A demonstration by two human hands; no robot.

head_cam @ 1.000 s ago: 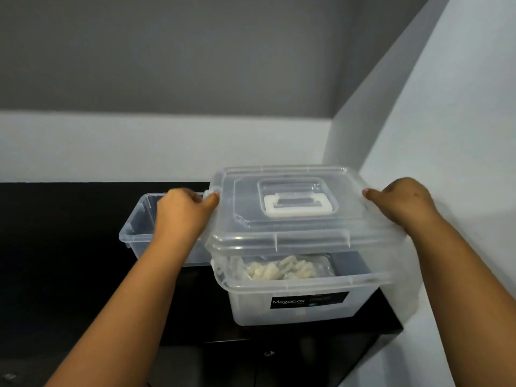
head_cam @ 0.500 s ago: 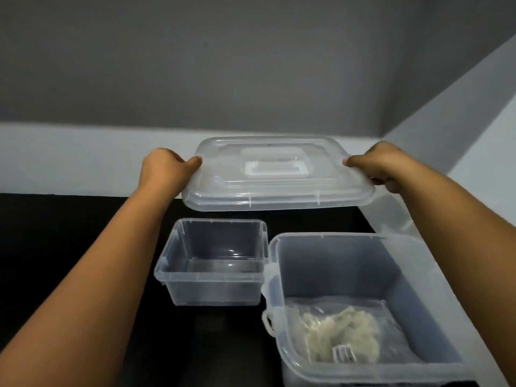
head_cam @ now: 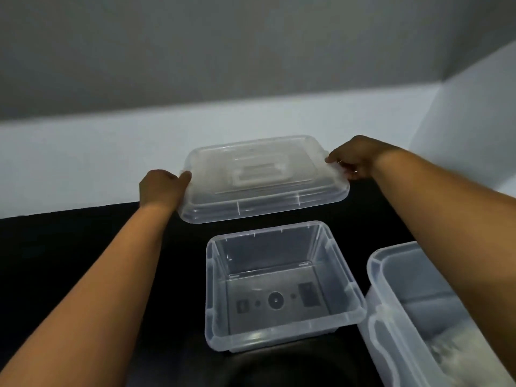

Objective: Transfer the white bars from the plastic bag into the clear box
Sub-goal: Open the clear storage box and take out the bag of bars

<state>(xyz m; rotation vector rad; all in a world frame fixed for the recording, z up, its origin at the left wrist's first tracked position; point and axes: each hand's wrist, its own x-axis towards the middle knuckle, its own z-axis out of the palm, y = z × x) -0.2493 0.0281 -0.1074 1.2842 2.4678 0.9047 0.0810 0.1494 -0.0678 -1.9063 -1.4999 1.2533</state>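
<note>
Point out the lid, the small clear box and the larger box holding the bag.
lid [head_cam: 259, 174]: head view, top panel by its handle.
small clear box [head_cam: 282, 337]: head view, near rim.
larger box [head_cam: 375, 277]: head view, left rim.

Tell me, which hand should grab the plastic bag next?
Probably the right hand: its arm already crosses over the large clear plastic bin holding the bag of white bars. The left hand grips the clear lid's far side.
</note>
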